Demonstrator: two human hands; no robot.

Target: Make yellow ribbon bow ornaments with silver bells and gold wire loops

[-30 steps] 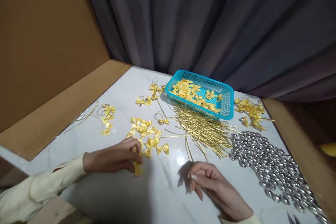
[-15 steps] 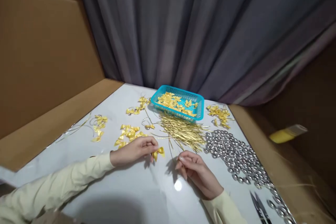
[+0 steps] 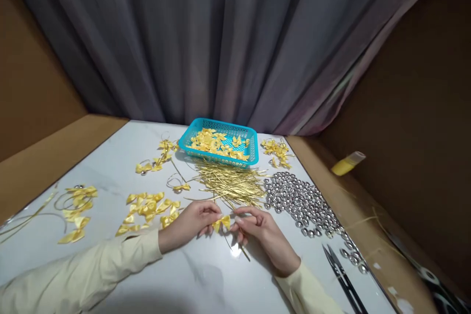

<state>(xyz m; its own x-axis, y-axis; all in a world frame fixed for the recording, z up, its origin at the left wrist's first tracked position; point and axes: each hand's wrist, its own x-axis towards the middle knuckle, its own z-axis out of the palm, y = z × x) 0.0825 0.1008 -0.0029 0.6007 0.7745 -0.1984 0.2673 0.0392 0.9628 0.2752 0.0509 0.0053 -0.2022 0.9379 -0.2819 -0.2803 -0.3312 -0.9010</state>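
A small yellow ribbon bow sits just above the white desk, pinched between both hands: left hand grips its left wing, right hand its right, apparently also holding a thin gold wire slanting toward the person.

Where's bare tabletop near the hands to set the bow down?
Bare: the near strip of table below the left hand and right hand, which pinch a bow; also the far-left corner. Crowded: loose bows left, gold strips ahead, silver beads and scissors right.
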